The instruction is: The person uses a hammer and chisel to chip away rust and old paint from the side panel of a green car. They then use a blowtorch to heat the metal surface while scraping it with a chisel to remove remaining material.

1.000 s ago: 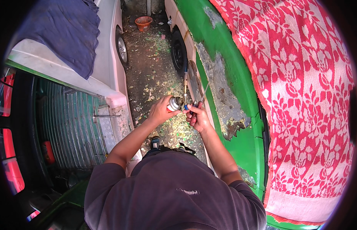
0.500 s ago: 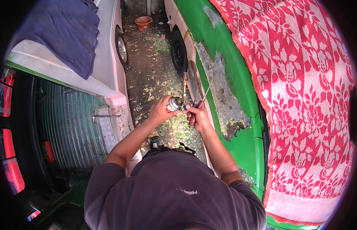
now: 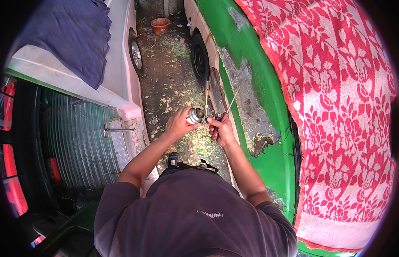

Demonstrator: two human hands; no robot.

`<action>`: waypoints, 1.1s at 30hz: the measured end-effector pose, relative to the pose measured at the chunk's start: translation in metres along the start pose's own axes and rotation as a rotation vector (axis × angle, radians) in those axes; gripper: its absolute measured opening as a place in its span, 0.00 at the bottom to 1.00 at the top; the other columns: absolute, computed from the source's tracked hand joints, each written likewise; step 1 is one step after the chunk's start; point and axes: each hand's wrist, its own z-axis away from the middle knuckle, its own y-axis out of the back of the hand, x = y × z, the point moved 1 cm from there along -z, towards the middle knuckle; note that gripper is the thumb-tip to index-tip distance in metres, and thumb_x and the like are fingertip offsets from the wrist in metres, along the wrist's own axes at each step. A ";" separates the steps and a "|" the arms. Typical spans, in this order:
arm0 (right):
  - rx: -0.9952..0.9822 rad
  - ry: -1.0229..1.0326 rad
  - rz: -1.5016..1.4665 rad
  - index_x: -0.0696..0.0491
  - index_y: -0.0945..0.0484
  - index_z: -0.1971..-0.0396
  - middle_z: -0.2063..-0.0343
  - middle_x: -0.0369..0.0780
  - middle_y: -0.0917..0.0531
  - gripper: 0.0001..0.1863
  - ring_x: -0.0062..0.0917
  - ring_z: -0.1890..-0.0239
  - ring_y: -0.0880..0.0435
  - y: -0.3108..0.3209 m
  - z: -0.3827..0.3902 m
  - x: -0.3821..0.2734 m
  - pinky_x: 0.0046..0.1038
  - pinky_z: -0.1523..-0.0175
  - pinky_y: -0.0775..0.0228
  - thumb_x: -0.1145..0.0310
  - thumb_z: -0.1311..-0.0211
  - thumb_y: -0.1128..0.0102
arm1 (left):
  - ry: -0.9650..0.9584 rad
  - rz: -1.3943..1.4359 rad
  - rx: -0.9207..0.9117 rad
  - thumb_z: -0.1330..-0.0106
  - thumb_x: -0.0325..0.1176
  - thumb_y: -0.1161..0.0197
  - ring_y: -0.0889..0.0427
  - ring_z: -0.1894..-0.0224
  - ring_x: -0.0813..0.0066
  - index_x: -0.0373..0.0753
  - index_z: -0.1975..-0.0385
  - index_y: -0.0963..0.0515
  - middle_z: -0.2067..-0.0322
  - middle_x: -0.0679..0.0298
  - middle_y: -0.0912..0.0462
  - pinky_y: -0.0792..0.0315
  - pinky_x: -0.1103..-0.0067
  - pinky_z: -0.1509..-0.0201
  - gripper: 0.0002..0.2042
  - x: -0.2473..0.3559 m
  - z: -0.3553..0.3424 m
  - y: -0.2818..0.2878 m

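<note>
My left hand [image 3: 177,124] is wrapped round a gas canister [image 3: 193,116], which lies tilted with its valve end to the right. A brass blowtorch head [image 3: 206,98] is fixed to the canister and points away from me. My right hand [image 3: 225,132] is closed round a tool with a thin metal shaft [image 3: 232,101], probably a screwdriver, slanting up to the right. Its thumb and forefinger are at the torch's blue knob [image 3: 208,120]. Whether a flame burns cannot be seen. Right of the hands, a green vehicle panel [image 3: 261,55] has a stripped grey patch [image 3: 247,103] with ragged paint edges.
A red and white floral cloth [image 3: 332,111] covers the vehicle at right. At left stands a white vehicle [image 3: 118,55] with a dark blue cloth [image 3: 75,38] over it. Paint flakes litter the narrow floor [image 3: 165,81] between them. An orange basin [image 3: 160,26] sits at the far end.
</note>
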 end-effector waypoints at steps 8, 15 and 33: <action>-0.005 0.008 -0.008 0.56 0.32 0.71 0.78 0.43 0.19 0.15 0.18 0.90 0.35 0.000 -0.001 0.000 0.20 0.91 0.50 0.72 0.44 0.30 | -0.005 -0.005 0.002 0.50 0.54 0.26 0.20 0.51 0.53 0.38 0.43 0.31 0.52 0.54 0.22 0.25 0.64 0.49 0.38 0.000 0.000 0.000; -0.007 0.000 -0.001 0.57 0.31 0.72 0.78 0.44 0.19 0.14 0.18 0.91 0.35 0.001 -0.002 0.000 0.21 0.91 0.51 0.72 0.43 0.30 | -0.014 -0.012 0.010 0.50 0.54 0.26 0.20 0.51 0.53 0.37 0.43 0.31 0.52 0.54 0.22 0.25 0.64 0.49 0.38 -0.001 -0.001 0.000; -0.199 -0.109 0.151 0.53 0.32 0.65 0.74 0.37 0.28 0.10 0.27 0.78 0.27 0.020 -0.053 0.040 0.31 0.76 0.34 0.69 0.48 0.51 | 0.418 0.160 0.143 0.56 0.52 0.21 0.19 0.49 0.52 0.38 0.42 0.31 0.53 0.49 0.19 0.26 0.65 0.46 0.42 -0.033 0.112 0.010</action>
